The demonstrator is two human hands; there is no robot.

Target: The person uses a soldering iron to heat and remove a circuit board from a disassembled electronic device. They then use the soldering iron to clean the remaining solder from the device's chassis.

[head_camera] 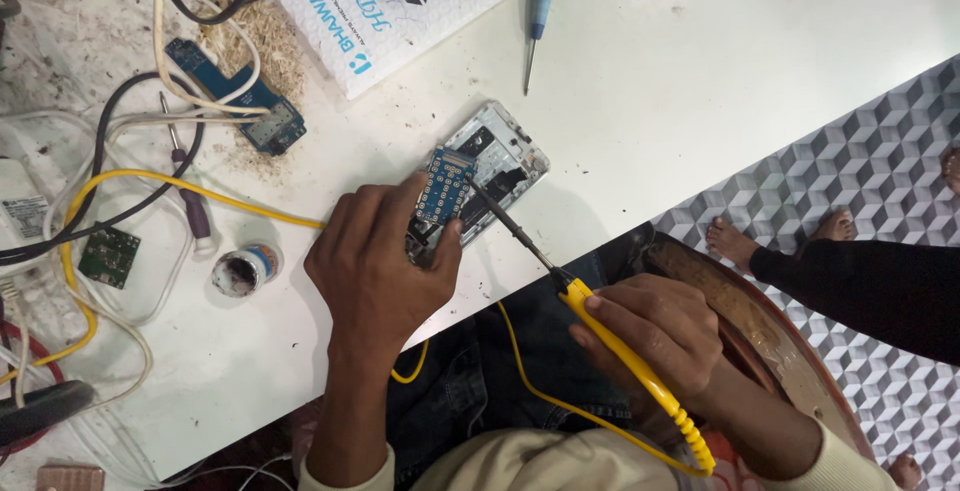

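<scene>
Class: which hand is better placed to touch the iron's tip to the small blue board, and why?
Right. The right hand grips the yellow soldering iron, whose tip already lies at the blue board. The left hand is occupied pinching that board over the opened phone.

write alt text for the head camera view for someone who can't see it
Seen from above, a person's left hand holds a small blue circuit board over an opened phone on a white table, while the right hand touches a yellow-handled soldering iron to it. Wires, screwdrivers and a small flux pot lie nearby.
</scene>
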